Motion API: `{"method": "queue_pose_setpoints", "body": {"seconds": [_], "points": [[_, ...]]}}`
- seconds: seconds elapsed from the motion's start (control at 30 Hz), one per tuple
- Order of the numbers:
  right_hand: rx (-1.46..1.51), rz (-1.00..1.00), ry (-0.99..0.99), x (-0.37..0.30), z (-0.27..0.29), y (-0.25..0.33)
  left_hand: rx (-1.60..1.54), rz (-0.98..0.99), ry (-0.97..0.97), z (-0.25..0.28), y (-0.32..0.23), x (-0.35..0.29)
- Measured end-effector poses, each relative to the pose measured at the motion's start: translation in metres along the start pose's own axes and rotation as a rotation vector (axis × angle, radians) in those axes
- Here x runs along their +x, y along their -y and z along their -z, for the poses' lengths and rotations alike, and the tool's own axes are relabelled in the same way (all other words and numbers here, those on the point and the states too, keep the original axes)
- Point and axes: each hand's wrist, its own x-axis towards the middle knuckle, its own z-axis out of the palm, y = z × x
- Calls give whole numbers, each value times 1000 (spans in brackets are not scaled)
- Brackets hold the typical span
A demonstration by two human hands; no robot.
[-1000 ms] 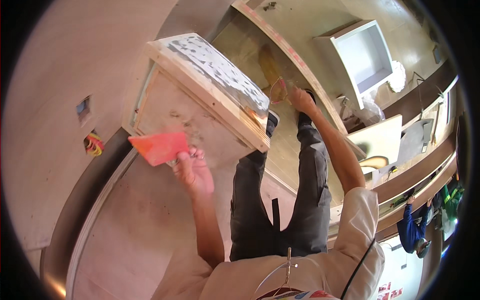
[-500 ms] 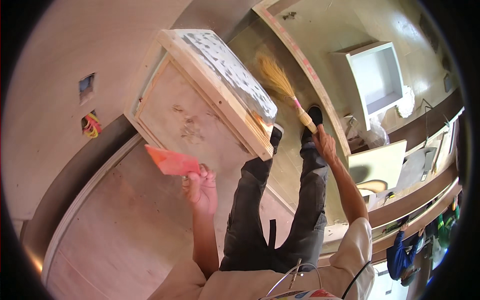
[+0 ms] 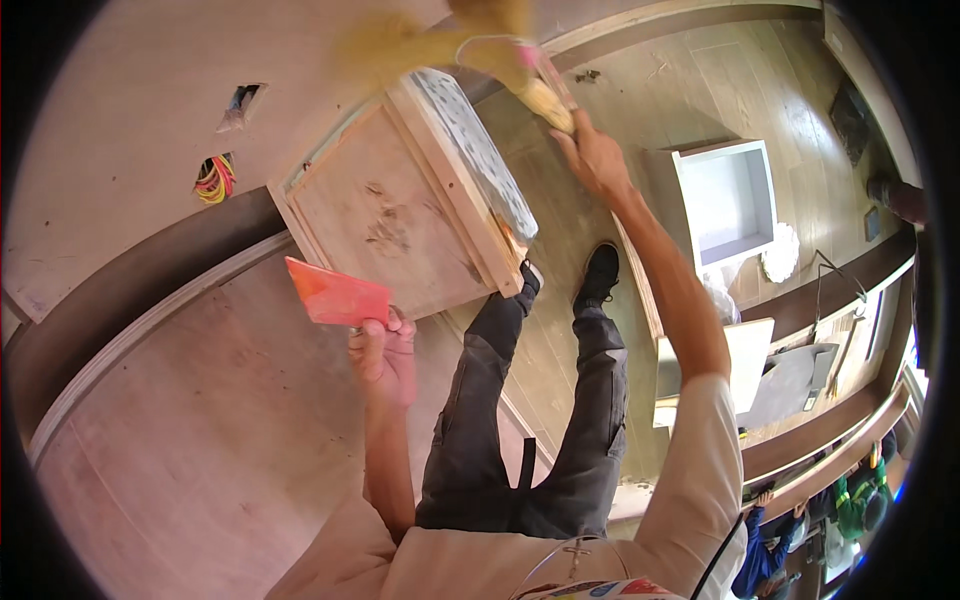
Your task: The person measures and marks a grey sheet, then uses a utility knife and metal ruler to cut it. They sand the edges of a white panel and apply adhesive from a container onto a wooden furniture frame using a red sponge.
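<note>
My left hand (image 3: 384,360) grips a flat, red-orange plastic scraper (image 3: 338,294) by its edge, in front of a wooden cabinet box (image 3: 400,215). The box has a dark smudge on its near panel and a white-and-grey speckled top (image 3: 480,150). Raised beyond the box, my right hand (image 3: 597,155) is closed round the handle of a straw hand broom (image 3: 543,100). The broom's yellow bristles are smeared by motion and pass over the far end of the box, before the wall.
A white open drawer box (image 3: 735,205) stands on the tiled floor to the right, with boards and a grey panel (image 3: 790,385) nearer. Wires stick out of a wall hole (image 3: 214,180) at left. Co-workers in blue (image 3: 760,560) and green (image 3: 865,505) are at lower right.
My right hand has swung the broom up and away from the floor near my foot, toward the far end of the box. The left hand still holds the scraper, slightly shifted.
</note>
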Motion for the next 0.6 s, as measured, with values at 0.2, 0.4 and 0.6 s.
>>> {"method": "queue_pose_setpoints", "body": {"seconds": [0.2,0.4,0.6], "points": [[-216,-294,52,-30,0,-53,28,-6,9,36,-10,-20],[112,-158,-23,-64,48,20,18,-6,1,35,-11,-23],[-145,-216,-27,0,-36,-35,63,17,33,23,-10,-16]]}}
